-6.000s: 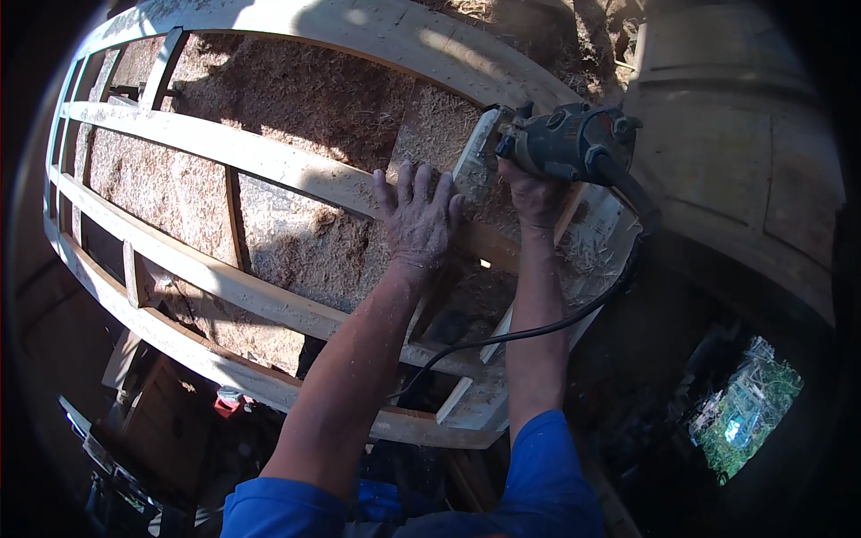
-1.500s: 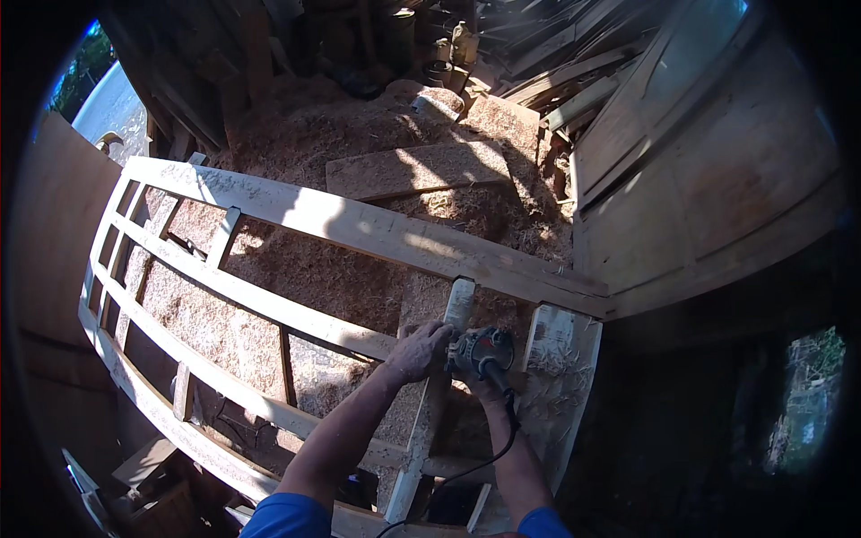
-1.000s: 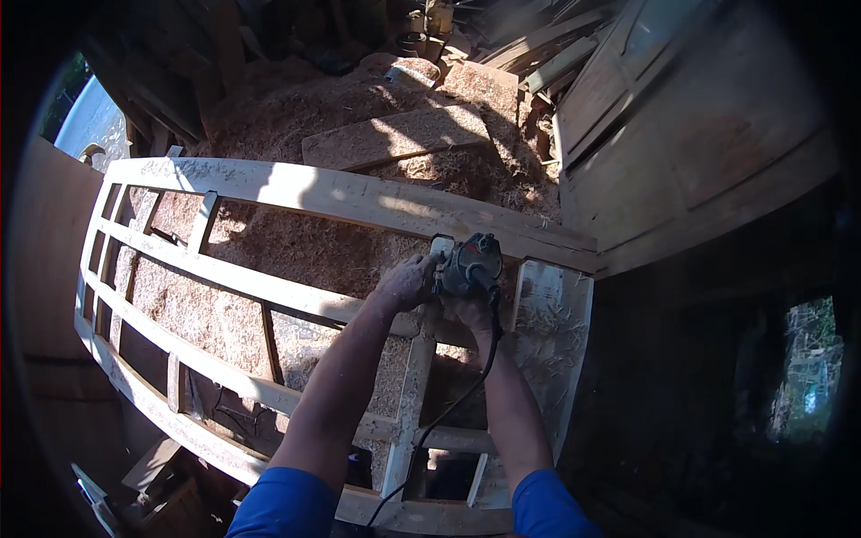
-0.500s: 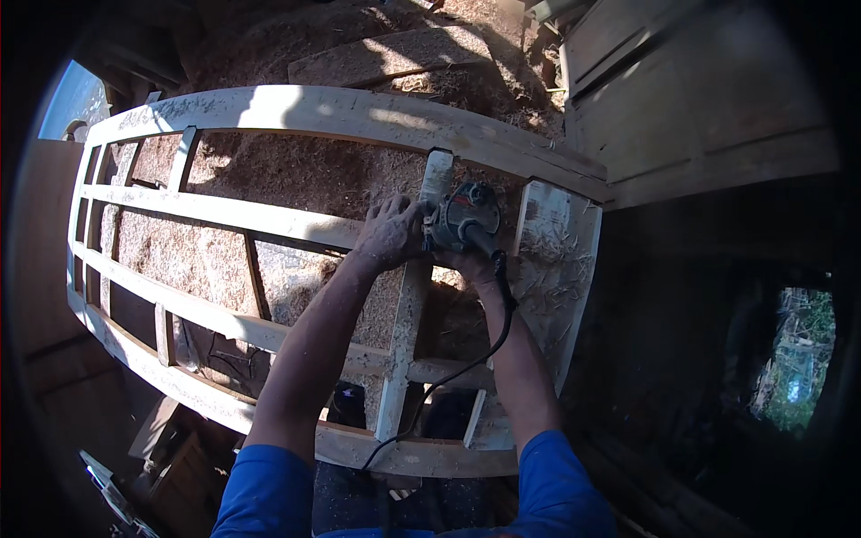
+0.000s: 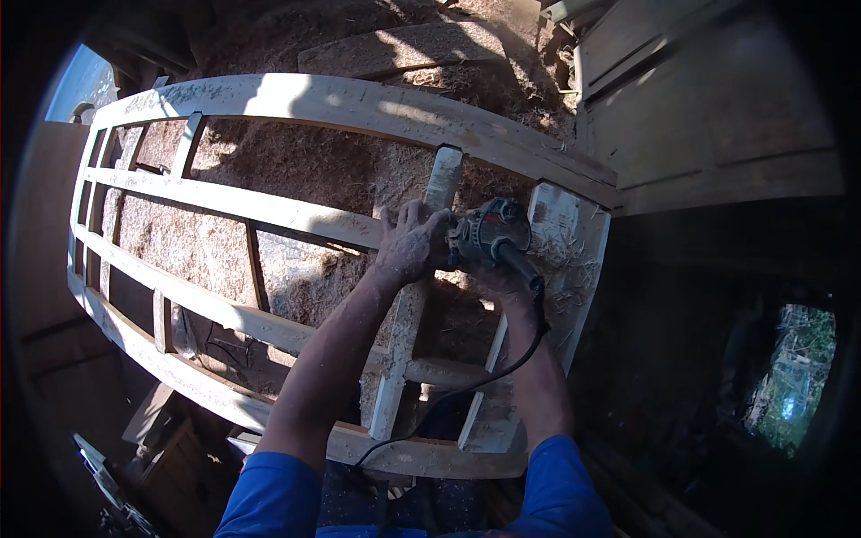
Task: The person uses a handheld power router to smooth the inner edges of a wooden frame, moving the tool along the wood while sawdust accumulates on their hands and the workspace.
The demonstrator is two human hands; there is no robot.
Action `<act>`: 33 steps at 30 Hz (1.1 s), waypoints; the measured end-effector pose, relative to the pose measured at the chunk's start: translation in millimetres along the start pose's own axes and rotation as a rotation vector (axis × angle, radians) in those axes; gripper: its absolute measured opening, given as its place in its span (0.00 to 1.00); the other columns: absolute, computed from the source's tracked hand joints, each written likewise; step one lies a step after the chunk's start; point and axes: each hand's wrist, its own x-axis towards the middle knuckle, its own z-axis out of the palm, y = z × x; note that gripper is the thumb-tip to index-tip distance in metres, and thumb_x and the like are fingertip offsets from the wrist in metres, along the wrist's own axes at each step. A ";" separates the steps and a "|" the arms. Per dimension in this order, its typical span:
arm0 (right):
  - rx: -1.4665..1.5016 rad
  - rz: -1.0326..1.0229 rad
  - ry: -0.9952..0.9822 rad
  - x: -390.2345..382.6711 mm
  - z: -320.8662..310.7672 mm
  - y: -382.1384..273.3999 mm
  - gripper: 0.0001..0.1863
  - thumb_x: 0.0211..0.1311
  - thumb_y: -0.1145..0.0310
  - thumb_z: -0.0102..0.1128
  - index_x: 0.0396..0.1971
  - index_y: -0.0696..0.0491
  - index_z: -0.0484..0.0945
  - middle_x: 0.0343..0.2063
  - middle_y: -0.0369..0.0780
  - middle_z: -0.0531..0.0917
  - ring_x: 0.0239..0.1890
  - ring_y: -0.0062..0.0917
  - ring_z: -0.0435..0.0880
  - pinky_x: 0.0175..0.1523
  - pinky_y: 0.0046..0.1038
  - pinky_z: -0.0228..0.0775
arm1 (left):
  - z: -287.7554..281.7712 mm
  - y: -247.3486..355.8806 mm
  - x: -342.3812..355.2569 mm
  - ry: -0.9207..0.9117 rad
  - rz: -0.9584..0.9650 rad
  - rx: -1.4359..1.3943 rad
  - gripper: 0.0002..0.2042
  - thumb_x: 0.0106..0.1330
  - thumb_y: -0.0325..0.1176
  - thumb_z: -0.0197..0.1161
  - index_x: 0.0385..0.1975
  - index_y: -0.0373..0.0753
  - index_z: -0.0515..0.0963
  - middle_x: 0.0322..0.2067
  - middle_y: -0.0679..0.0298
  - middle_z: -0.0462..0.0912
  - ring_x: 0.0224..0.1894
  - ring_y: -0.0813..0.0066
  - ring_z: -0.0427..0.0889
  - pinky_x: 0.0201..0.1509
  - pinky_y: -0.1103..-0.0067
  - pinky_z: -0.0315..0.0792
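A dark green corded power tool [image 5: 489, 235], its exact kind unclear, sits over the joint of a pale wooden frame [image 5: 296, 97]. My right hand [image 5: 499, 282] is wrapped round its near side, mostly hidden beneath the body and cord. Against the tool's left end, my left hand [image 5: 414, 246] is closed with bent fingers, lying over the frame's crosspiece [image 5: 445, 175]. The tool's underside is hidden. Its black cord [image 5: 502, 372] curves down over my right forearm and back across the frame's near rail.
A wide board [image 5: 560, 233] strewn with shavings forms the frame's right end. Sawdust [image 5: 296, 161] covers the ground below and beyond. Wooden panels [image 5: 708, 117] stand at the far right. A wooden box [image 5: 184, 457] and a light-edged object [image 5: 103, 475] are at the lower left.
The tool and both my hands have moved to the right across the crosspiece. My left hand now lies over the crosspiece instead of left of it. The view has shifted slightly.
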 end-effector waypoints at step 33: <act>2.432 0.403 -0.267 -18.2 -30.5 -23.4 0.28 0.69 0.58 0.55 0.65 0.49 0.63 0.62 0.41 0.70 0.63 0.34 0.72 0.70 0.41 0.62 | 36.4 14.5 15.1 0.084 0.150 0.165 0.30 0.61 0.41 0.61 0.66 0.49 0.66 0.70 0.47 0.53 0.76 0.43 0.39 0.76 0.46 0.32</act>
